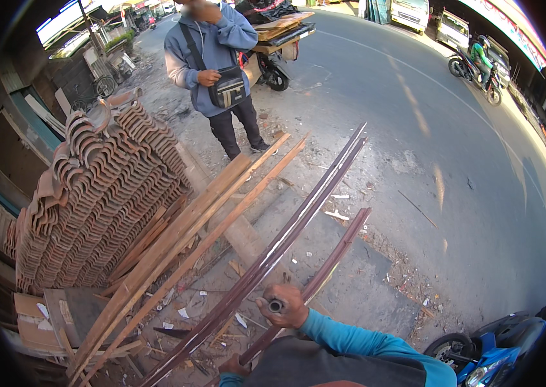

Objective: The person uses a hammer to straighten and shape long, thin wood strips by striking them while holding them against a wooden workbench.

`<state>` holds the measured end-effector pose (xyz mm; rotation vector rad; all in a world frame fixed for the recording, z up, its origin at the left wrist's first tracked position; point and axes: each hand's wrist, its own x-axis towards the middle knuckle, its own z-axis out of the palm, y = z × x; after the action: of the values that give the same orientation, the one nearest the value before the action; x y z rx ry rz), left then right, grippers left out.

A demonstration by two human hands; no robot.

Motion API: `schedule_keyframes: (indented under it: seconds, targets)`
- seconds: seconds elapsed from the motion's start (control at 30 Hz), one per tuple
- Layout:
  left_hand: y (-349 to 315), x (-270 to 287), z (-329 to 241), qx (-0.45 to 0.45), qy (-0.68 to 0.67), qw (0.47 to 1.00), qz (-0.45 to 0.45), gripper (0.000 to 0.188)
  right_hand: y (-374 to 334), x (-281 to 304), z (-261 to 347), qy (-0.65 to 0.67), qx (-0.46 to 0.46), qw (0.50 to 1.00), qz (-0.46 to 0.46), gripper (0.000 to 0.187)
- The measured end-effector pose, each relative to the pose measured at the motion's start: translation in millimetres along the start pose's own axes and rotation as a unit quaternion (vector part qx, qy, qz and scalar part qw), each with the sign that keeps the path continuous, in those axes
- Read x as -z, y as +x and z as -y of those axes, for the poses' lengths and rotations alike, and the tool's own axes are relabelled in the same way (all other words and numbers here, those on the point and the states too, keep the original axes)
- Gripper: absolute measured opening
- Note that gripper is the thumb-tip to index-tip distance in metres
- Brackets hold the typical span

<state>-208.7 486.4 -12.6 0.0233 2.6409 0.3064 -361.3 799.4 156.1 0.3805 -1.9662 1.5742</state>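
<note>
Two hands on long dark maroon strips, roadside. Ground is cracked grey concrete running into asphalt, littered with chips and scraps. His right hand (281,306), teal sleeve, is fisted around the shorter strip (334,258), which runs up and away from it. Just left of that hand lie the longer strips (286,242), touching the ground further out. Left hand (234,367) sits at the bottom edge, half cut off; it looks closed on the strip's near end, but honestly can't tell for sure. Further left: pale wooden planks (182,238), then a big stack of clay roof tiles (99,193). Beyond stands another person in a grey hoodie (212,58). Blue motorbike (486,355) off to the right, partly cropped.
</note>
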Motion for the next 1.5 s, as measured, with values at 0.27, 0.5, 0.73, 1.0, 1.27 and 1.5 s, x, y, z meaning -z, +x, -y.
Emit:
schedule_keyframes:
  seconds: [0.27,0.5,0.73,1.0,1.27,1.5]
  targets:
    - [-1,1,-3,0.009,0.004,1.000,-0.003,0.034,-3,-5,4,-0.003,0.019,1.000,0.017,0.021]
    - [11,-43,27,-0.021,0.032,0.999,-0.032,0.035,-8,-6,2,0.008,0.017,1.000,0.014,0.023]
    - [6,-27,12,-0.041,0.001,0.994,-0.096,0.037,-10,-2,4,-0.010,0.020,1.000,0.013,0.022]
    - [-2,-16,6,-0.023,0.028,0.997,-0.074,0.039,-17,-2,5,-0.011,0.003,1.000,0.015,0.021]
    - [-4,-12,0,-0.006,0.017,0.997,-0.073,0.041,-17,1,7,-0.012,0.031,0.999,0.008,0.022]
    - [-5,-10,-1,-0.006,0.035,0.997,-0.073,0.037,-19,0,9,-0.006,0.027,1.000,0.014,0.022]
